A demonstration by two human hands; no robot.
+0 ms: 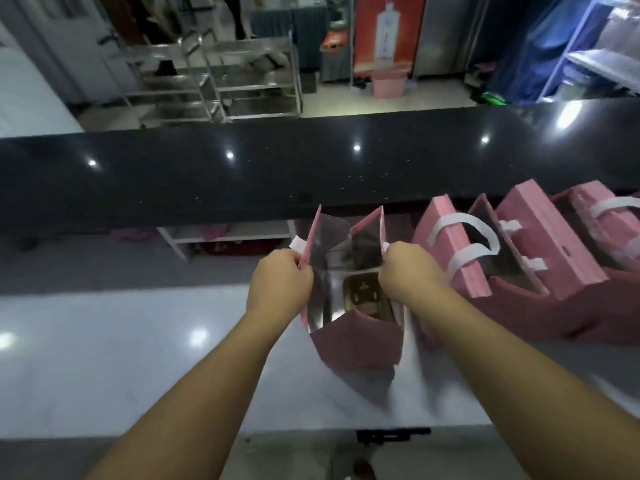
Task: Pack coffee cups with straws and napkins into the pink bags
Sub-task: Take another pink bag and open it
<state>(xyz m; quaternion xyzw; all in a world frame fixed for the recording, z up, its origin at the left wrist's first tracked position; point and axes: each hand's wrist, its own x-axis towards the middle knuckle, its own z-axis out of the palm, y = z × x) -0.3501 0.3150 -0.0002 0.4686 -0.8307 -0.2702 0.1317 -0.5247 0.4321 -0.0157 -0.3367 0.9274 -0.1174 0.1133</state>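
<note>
A pink bag (360, 344) with a silver lining stands on the white counter (121, 358), its mouth pulled open. My left hand (280, 282) pinches the bag's left rim beside a white handle. My right hand (408, 271) grips the right rim. A brown cardboard cup carrier (363, 289) lies at the bottom inside the bag. No cup, straw or napkin is plainly visible.
Several more pink bags (519, 251) with white handles stand in a row to the right on the counter. A raised black ledge (242, 174) runs along the counter's far side. Beyond it are metal racks (214, 81) and a pink bin (388, 83).
</note>
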